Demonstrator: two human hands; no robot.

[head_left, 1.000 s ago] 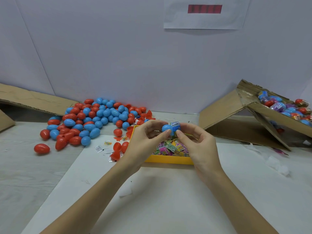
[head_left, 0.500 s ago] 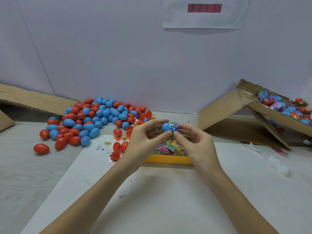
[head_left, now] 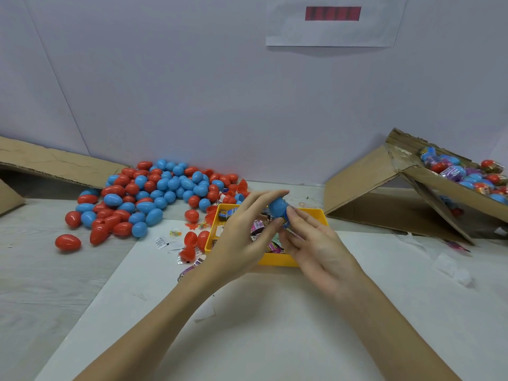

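The blue egg (head_left: 277, 207) is held above the yellow tray (head_left: 320, 215), pinched between the forefinger and thumb of the left hand (head_left: 244, 237), and both hands hide its lower half. The right hand (head_left: 321, 250) has its fingers (head_left: 295, 215) nearly straight, tips against the egg's printed band. Whether its thumb pinches too cannot be made out.

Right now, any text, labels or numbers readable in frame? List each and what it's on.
Nothing reads clearly.
White paper sheet, top of frame: red bar with dark marks, blurred.
Printed label on the blue plastic egg that the left hand pinches: too small.
Colourful packets in the yellow plastic tray: blurred.
Small white tag left of the tray: barcode-like print, unreadable.
Wrapped eggs in the tilted cardboard box: blurred.
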